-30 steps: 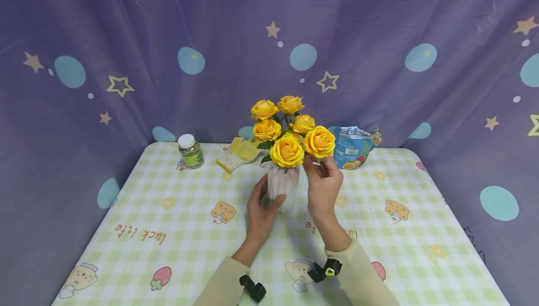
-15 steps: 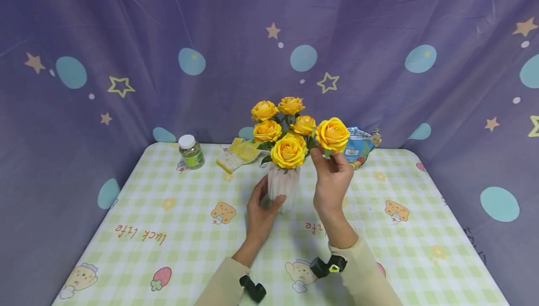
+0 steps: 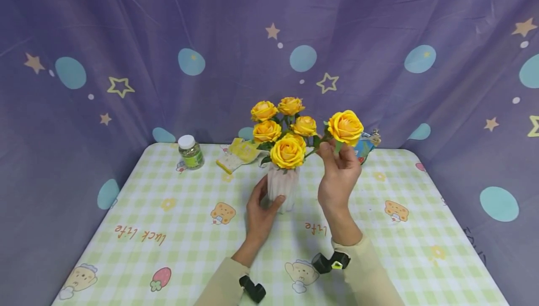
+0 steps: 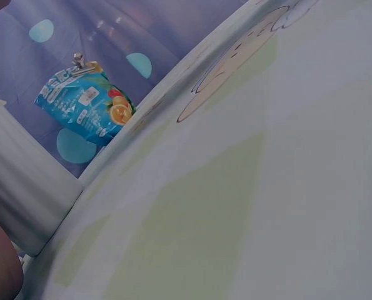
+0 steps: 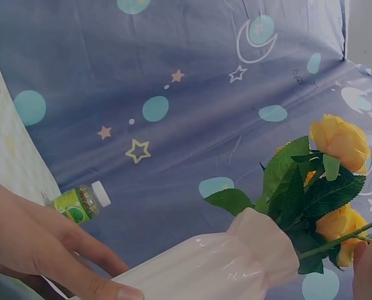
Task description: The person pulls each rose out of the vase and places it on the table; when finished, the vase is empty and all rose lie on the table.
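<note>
Yellow and full-petalled, out to the right of the bunch (image 3: 267, 131): the outer rose (image 3: 346, 128), just above the fingers of the right hand (image 3: 339, 184). Pinched between thumb and fingertips, close under the bloom. Long axis of the stem (image 3: 310, 152) on a slant, rising from low left beside the mouth of the white vase (image 3: 287, 182) to high right at the pinch; plainly out of line with the vase, upright on the checked cloth (image 3: 189, 236). Lower end hidden behind the front rose (image 3: 288, 152) and among leaves (image 5: 286, 169); cannot tell how deep inside the vase, if at all. Nearer to the bloom, the right hand; lower and to the left, the left hand (image 3: 262, 212), curled round the vase with thumb across the near side. Key relation, by judgement: the angle between stem and vase, with the right hand at the upper end of the one and the left hand steadying the other. On the far side, from left to right: a white-capped jar (image 3: 191, 154), a yellow-and-white packet (image 3: 242, 149) and a blue pouch (image 3: 364, 147), partly covered by the bloom and the right hand.
</note>
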`<state>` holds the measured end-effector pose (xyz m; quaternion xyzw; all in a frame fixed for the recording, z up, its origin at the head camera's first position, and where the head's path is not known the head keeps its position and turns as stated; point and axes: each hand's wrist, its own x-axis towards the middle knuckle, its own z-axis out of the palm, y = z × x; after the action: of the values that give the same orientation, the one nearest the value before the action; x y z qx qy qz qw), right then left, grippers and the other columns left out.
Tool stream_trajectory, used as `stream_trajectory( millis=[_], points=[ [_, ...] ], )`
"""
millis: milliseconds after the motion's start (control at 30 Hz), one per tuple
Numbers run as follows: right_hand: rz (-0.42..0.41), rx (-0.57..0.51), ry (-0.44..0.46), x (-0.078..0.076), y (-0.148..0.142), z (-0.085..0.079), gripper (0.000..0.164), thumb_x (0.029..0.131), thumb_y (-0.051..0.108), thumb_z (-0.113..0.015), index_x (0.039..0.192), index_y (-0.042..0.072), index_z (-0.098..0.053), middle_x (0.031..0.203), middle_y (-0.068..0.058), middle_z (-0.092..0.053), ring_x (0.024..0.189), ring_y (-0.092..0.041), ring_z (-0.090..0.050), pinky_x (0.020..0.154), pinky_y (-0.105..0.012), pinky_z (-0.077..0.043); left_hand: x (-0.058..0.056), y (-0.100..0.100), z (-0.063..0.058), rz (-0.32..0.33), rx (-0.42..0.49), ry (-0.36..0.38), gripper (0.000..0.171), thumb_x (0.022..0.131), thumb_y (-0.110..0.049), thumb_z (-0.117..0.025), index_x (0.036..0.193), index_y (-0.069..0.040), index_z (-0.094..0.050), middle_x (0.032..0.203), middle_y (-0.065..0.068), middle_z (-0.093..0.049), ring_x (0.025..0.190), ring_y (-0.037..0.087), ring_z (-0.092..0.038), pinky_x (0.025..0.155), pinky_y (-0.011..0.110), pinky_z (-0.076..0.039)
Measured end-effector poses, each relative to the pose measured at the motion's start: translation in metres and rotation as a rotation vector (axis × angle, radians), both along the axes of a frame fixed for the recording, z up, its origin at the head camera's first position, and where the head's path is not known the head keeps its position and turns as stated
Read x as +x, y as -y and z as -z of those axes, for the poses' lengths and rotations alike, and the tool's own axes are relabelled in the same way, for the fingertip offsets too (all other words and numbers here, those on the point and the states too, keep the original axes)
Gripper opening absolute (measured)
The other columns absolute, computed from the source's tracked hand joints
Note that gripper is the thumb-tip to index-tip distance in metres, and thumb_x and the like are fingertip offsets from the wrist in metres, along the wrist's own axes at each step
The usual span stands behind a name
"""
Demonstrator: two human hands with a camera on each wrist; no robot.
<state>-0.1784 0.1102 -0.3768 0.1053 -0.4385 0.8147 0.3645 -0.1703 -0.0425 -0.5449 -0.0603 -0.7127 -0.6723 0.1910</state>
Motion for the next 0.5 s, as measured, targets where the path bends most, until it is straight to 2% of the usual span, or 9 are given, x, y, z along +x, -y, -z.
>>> stream_trajectory(
  millis=[100, 167, 300, 400, 500],
  points=[
    [0.011, 0.017, -0.035, -0.0008, -0.0015, -0.001, 0.014, 0.102, -0.005, -0.071, 0.091, 0.004, -0.071, 0.102, -0.006, -0.076, 0.091, -0.016, -0.077, 0.083, -0.033, -0.065, -0.0001, 0.0, 0.0002, 0.002, 0.003, 0.001, 0.069, 0.096, -0.013, -0.088, 0.159, -0.01, -0.059, 0.155, 0.008, -0.065, 0.136, 0.028, -0.065, 0.12, 0.059, -0.049],
    [0.017, 0.023, -0.05, -0.0018, -0.0026, -0.0018, 0.011, 0.102, -0.006, -0.071, 0.098, 0.003, -0.077, 0.104, -0.007, -0.08, 0.093, -0.018, -0.079, 0.081, -0.032, -0.066, 0.0003, 0.0, -0.0001, 0.005, 0.006, 0.003, 0.069, 0.096, -0.013, -0.088, 0.159, -0.011, -0.059, 0.155, 0.008, -0.065, 0.136, 0.028, -0.065, 0.12, 0.059, -0.048],
    [0.027, 0.013, -0.066, -0.0042, -0.0039, -0.0041, 0.002, 0.102, -0.002, -0.076, 0.102, -0.003, -0.078, 0.102, -0.009, -0.084, 0.097, -0.021, -0.081, 0.079, -0.031, -0.067, 0.0013, 0.0, -0.0012, 0.007, 0.009, 0.009, 0.069, 0.096, -0.013, -0.088, 0.159, -0.01, -0.058, 0.156, 0.008, -0.064, 0.138, 0.029, -0.064, 0.121, 0.058, -0.048],
    [0.035, 0.005, -0.065, -0.005, -0.0045, -0.0058, 0.009, 0.101, 0.002, -0.081, 0.101, -0.006, -0.076, 0.1, -0.01, -0.084, 0.098, -0.023, -0.082, 0.078, -0.03, -0.067, 0.0014, -0.0001, -0.0015, 0.005, 0.008, 0.011, 0.069, 0.096, -0.013, -0.088, 0.159, -0.01, -0.058, 0.157, 0.009, -0.064, 0.139, 0.03, -0.064, 0.122, 0.057, -0.048],
    [0.042, 0.012, -0.067, -0.0045, -0.0055, -0.0074, 0.008, 0.101, 0.002, -0.08, 0.101, -0.005, -0.077, 0.101, -0.011, -0.084, 0.098, -0.023, -0.082, 0.079, -0.03, -0.067, 0.0011, -0.0004, -0.0014, 0.003, 0.009, 0.012, 0.069, 0.096, -0.013, -0.088, 0.159, -0.009, -0.058, 0.157, 0.009, -0.064, 0.139, 0.03, -0.064, 0.122, 0.057, -0.048]
  ],
)
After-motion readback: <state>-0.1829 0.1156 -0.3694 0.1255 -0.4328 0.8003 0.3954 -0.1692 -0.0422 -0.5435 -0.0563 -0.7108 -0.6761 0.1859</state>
